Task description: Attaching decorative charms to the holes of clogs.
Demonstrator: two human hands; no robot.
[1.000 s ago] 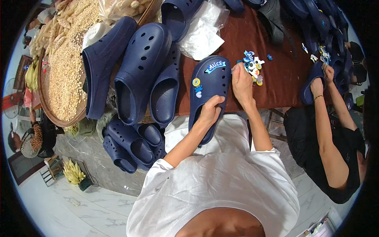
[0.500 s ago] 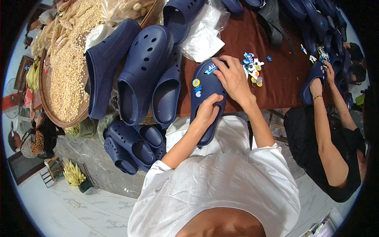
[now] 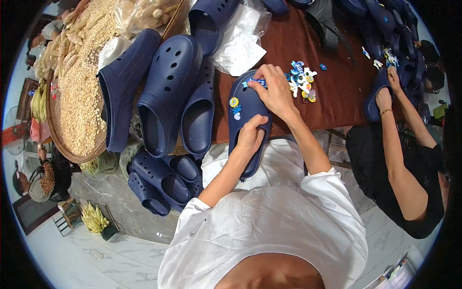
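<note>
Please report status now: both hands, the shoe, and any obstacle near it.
Left hand grips clog at heel opening. Right hand presses blue charm at toe. Charm pile just right of it; co-worker's hands apart.

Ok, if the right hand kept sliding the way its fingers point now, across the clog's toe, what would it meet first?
The right hand points left over the navy clog. Going on, it would probably first reach the round yellow charm on the toe, then the crumpled clear plastic bag beyond, though depth is hard to judge.
</note>
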